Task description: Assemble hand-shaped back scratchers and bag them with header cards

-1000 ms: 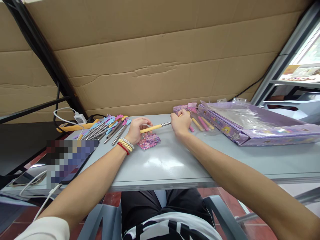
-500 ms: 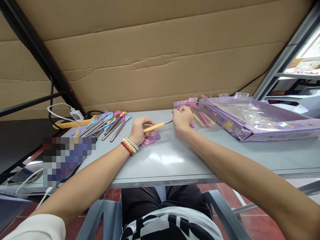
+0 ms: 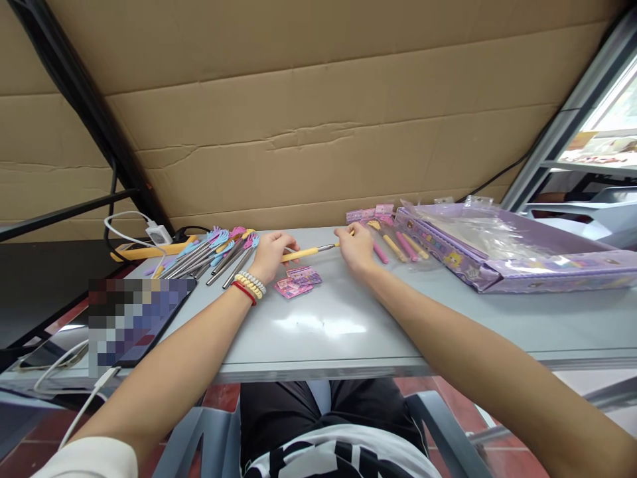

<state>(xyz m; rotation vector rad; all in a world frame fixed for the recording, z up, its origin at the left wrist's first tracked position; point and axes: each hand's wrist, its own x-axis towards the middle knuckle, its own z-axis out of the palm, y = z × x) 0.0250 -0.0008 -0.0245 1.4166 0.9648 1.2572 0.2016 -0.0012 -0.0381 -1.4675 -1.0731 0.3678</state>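
Between my two hands, a yellow back scratcher (image 3: 302,253) with a short stretch of metal rod lies nearly level above the table. My left hand (image 3: 273,255), with beaded and red bands at its wrist, is closed on the handle end. My right hand (image 3: 356,247) pinches the other end, where a bit of yellow shows by the fingers; most of the head is hidden. Small pink and purple printed cards (image 3: 298,281) lie below the scratcher, close to my left hand. To the left sits a pile of metal-rod back scratchers (image 3: 213,251) with coloured hand-shaped heads.
Bagged back scratchers (image 3: 394,245) with pink and yellow handles lie beyond my right hand. A purple display box (image 3: 562,267) holding clear bags stands at the right. At the left are a phone-like device (image 3: 164,318), a white charger (image 3: 158,232) and cables. Cardboard (image 3: 318,133) walls the back.
My left hand has shifted slightly left, and the cards show more fully. My right hand has turned and changed its grip, so a bit of yellow shows by its fingers. The view has tilted slightly.
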